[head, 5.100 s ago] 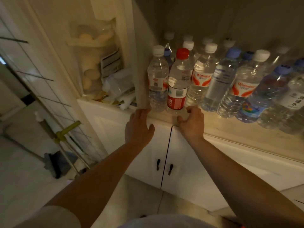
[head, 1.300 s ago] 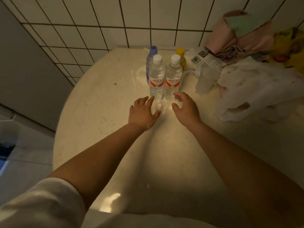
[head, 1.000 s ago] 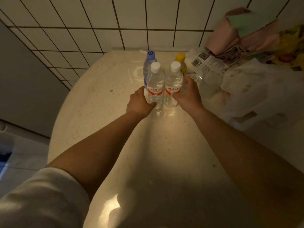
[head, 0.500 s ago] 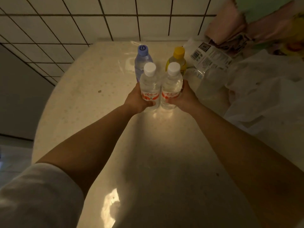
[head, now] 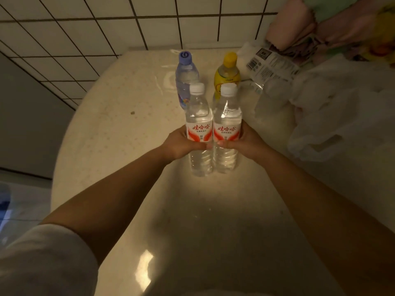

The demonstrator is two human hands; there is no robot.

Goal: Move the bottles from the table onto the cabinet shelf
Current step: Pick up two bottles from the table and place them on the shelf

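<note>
Two clear water bottles with white caps and red-and-white labels are held side by side above the round table (head: 119,133). My left hand (head: 179,144) grips the left white-capped bottle (head: 199,116) at its label. My right hand (head: 245,142) grips the right white-capped bottle (head: 227,115) the same way. Behind them on the table stand a bottle with a purple cap (head: 185,73) and a yellow bottle with a yellow cap (head: 228,73). The cabinet shelf is out of view.
White plastic bags (head: 333,116) and a clear printed wrapper (head: 269,63) lie on the table's right side, with pink and green cloth (head: 333,22) behind them. A white tiled wall (head: 128,20) backs the table. Floor shows at the left.
Both hands reached the two white-capped bottles, closed on them, and have lifted them up and toward me. The purple-capped and yellow bottles stayed in place.
</note>
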